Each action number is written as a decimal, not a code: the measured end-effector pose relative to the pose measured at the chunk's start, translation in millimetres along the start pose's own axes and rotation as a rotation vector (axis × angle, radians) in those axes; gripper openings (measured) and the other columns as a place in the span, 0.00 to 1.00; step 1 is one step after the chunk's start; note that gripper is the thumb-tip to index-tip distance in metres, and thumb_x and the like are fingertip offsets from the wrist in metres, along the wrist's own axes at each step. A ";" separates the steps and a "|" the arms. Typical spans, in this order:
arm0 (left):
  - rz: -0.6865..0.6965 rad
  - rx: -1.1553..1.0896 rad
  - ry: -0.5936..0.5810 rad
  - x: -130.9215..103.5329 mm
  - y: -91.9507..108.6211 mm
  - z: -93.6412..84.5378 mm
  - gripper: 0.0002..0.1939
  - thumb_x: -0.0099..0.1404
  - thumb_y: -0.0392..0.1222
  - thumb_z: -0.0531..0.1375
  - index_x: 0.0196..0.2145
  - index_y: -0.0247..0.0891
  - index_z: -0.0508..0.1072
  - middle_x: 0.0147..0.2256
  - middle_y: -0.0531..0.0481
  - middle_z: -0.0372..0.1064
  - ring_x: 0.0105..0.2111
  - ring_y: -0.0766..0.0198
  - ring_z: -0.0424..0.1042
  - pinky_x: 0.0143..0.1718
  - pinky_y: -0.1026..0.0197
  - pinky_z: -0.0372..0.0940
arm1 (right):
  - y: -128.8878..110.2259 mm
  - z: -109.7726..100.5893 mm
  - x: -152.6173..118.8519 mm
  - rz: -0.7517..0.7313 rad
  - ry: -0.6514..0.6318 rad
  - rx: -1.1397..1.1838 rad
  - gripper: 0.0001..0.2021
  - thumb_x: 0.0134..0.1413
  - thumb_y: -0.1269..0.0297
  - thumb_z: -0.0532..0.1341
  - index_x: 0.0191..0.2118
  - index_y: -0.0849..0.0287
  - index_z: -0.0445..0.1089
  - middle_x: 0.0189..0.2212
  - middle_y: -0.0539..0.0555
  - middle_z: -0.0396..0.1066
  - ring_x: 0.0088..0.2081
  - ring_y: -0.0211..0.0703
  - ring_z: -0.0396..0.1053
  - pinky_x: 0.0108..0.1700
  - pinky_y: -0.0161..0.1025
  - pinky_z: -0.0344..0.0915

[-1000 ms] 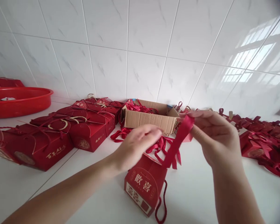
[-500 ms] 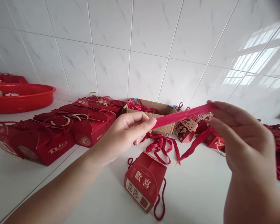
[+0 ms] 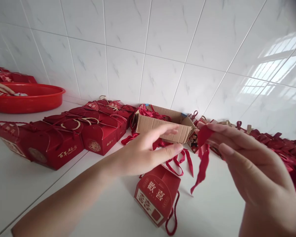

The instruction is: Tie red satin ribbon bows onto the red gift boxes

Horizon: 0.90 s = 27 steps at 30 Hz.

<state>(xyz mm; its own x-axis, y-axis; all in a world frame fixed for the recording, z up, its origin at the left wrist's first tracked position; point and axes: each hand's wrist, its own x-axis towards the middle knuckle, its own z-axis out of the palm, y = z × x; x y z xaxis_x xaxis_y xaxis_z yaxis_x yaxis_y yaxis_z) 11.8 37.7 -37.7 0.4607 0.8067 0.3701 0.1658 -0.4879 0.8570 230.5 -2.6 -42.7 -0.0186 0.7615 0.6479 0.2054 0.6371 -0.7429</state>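
Observation:
My right hand [image 3: 251,161] holds a red ribbon [image 3: 203,164] between its fingers, and the ribbon's ends hang down over the white surface. My left hand [image 3: 148,151] has its thumb and fingers apart, with nothing between them, to the left of the ribbon. Below my left hand stands a small red gift box [image 3: 158,197] with white characters on its front and a dark red cord handle at its right side. Behind that box, loose red ribbons [image 3: 179,161] lie on the surface, partly hidden by my left hand.
An open cardboard box [image 3: 162,126] with red ribbons inside stands against the tiled wall. Several red gift boxes [image 3: 51,144] fill the left side. A red basin [image 3: 32,100] holds a person's hand [image 3: 1,88] at far left. More red boxes [image 3: 273,144] line the right.
My left hand has let go of the ribbon and opened. The ribbon, stretched between both hands before, now hangs from my right hand. The other person's hand shows more in the basin.

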 end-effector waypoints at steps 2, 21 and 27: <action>-0.049 -0.068 -0.108 0.7 -1.8 0.6 0.23 0.63 0.49 0.61 0.55 0.45 0.68 0.55 0.44 0.66 0.56 0.52 0.65 0.49 0.53 0.67 | -2.4 6.0 -2.1 -0.001 -0.088 0.021 0.16 0.60 0.62 0.60 0.54 0.46 0.69 0.57 0.51 0.66 0.59 0.51 0.63 0.54 0.43 0.71; 0.090 0.152 0.084 -1.7 10.3 -14.5 0.07 0.63 0.43 0.60 0.31 0.37 0.73 0.29 0.53 0.72 0.29 0.67 0.69 0.29 0.65 0.64 | 18.5 -13.7 17.9 0.087 0.141 -0.165 0.17 0.55 0.55 0.63 0.50 0.52 0.72 0.46 0.55 0.74 0.48 0.49 0.72 0.45 0.41 0.74; 0.151 0.297 0.030 -3.1 4.5 -6.2 0.07 0.64 0.42 0.59 0.34 0.40 0.77 0.31 0.53 0.74 0.28 0.66 0.70 0.28 0.65 0.64 | 21.6 -4.7 17.1 0.176 0.079 -0.410 0.15 0.54 0.49 0.62 0.34 0.56 0.77 0.18 0.50 0.63 0.18 0.35 0.61 0.16 0.30 0.57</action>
<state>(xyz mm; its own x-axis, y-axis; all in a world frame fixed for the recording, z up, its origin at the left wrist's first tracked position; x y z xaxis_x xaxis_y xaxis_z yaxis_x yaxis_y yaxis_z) 5.7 35.1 -32.8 0.4741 0.7255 0.4989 0.3466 -0.6746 0.6517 239.2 23.6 -46.9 0.1224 0.8326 0.5402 0.5700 0.3866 -0.7250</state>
